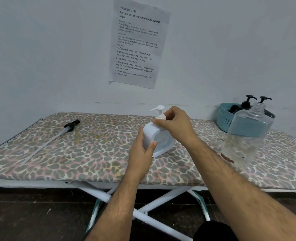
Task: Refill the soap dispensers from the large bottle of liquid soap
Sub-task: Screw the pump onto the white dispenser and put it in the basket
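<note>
White dispenser [158, 141] centre of tabletop [91, 150], left hand [142, 152] wrapped round its body, right hand [174, 125] pinching pump collar. Large bottle [246, 134] uncapped at 3 o'clock. Risk: a hard twist tips the dispenser; elbow may knock the bottle.

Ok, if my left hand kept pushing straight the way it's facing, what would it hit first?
Nothing new: the left hand already grips the white dispenser. Beyond that, probably the large clear bottle, though depth is unclear.
</note>
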Demonstrator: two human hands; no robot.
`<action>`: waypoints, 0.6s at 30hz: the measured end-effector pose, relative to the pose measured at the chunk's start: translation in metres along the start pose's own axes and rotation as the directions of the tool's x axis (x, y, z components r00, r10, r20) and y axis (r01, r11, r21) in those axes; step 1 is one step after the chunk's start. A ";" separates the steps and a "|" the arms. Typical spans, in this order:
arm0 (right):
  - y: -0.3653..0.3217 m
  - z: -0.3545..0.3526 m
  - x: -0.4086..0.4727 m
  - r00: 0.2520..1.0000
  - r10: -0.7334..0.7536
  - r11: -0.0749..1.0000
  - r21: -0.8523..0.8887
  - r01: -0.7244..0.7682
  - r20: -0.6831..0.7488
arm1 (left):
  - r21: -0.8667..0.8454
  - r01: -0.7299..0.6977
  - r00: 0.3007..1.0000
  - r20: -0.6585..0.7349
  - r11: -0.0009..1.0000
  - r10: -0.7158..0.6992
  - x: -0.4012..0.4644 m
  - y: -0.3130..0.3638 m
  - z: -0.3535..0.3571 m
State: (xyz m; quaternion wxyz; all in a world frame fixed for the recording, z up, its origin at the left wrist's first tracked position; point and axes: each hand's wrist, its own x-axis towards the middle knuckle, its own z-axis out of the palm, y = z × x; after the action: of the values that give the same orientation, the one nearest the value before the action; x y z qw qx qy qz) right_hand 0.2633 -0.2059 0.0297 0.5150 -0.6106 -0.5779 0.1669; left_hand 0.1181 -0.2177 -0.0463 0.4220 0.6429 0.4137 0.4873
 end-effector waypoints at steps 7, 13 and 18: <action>-0.008 -0.022 0.005 0.994 0.031 0.972 0.229 -0.054 0.104 | 0.002 0.009 1.000 -0.009 1.000 -0.009 0.003 -0.004 0.000; -0.007 -0.023 0.009 0.982 -0.025 0.988 0.155 -0.004 0.185 | -0.006 0.013 1.000 -0.012 1.000 -0.013 0.004 -0.007 0.000; -0.008 -0.020 0.006 0.990 -0.025 0.981 0.196 -0.003 0.139 | -0.004 -0.001 1.000 -0.016 1.000 0.001 0.004 -0.008 0.000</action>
State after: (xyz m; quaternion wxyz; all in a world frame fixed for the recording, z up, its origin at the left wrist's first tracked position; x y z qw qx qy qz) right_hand 0.2772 -0.2107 0.0467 0.5314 -0.5406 -0.5970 0.2624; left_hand 0.1183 -0.2117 -0.0528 0.4196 0.6382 0.4156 0.4938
